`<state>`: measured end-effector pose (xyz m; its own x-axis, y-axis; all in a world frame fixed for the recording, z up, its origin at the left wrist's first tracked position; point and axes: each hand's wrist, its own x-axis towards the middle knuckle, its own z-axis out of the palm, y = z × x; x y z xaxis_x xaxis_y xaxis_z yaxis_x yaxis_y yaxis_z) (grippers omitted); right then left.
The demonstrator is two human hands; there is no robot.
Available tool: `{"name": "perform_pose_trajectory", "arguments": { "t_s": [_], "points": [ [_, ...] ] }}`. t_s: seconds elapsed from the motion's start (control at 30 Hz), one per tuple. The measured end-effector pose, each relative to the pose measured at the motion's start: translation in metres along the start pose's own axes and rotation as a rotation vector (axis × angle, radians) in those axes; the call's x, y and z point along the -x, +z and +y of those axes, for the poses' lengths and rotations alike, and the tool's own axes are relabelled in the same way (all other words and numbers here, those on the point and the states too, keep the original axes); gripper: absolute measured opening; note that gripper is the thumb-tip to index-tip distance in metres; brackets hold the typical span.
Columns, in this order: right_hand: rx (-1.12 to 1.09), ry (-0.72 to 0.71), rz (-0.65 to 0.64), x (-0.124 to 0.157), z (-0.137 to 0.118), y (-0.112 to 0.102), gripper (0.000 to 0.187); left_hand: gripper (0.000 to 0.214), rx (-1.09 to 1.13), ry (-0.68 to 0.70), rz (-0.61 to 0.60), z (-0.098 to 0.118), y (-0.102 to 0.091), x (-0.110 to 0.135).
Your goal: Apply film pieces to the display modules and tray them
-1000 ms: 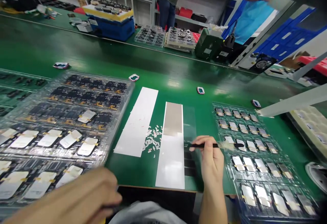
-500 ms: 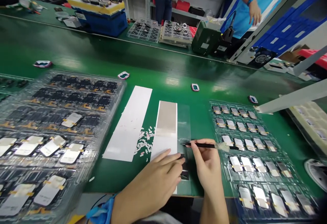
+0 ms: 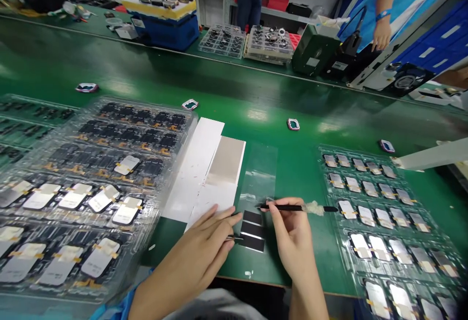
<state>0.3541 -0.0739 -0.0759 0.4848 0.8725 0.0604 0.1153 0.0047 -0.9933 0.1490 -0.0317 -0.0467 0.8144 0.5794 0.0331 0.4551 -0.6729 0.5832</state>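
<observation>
My right hand (image 3: pixel 292 237) pinches thin black tweezers (image 3: pixel 288 207) that lie level, tip pointing left, with a wad of tape near the far end. My left hand (image 3: pixel 204 249) rests on the green bench with its fingers stretched toward three black rectangular strips (image 3: pixel 252 230) on a clear film sheet (image 3: pixel 260 171); a thin dark item shows at its fingertips. A white backing sheet (image 3: pixel 219 178) with a grey upper part lies just left, overlapping a second white strip (image 3: pixel 195 164).
Clear trays of small silver and black parts sit at left (image 3: pixel 91 183) and right (image 3: pixel 383 222). Small framed parts (image 3: pixel 293 124) lie on the green belt. Beyond it stand a blue crate (image 3: pixel 164 23), more trays, shelves and other people.
My left hand came up from the bottom edge to the film. The white sheet shifted left, exposing the black strips. The camera view swung slightly.
</observation>
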Motion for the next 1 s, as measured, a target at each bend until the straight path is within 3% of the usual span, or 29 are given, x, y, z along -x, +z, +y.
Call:
{"name": "perform_pose_trajectory", "arguments": {
  "t_s": [0.27, 0.47, 1.0],
  "points": [
    [0.062, -0.113, 0.101, 0.006, -0.004, -0.004, 0.013, 0.03, -0.062, 0.183, -0.012, 0.017, 0.012, -0.022],
    [0.154, -0.121, 0.14, 0.019, 0.007, -0.014, 0.01, 0.031, -0.083, 0.186, 0.012, 0.016, 0.024, -0.025],
    [0.088, -0.057, 0.142, 0.018, 0.008, -0.01, 0.013, 0.033, -0.057, 0.195, -0.018, 0.018, 0.019, -0.031]
  ]
}}
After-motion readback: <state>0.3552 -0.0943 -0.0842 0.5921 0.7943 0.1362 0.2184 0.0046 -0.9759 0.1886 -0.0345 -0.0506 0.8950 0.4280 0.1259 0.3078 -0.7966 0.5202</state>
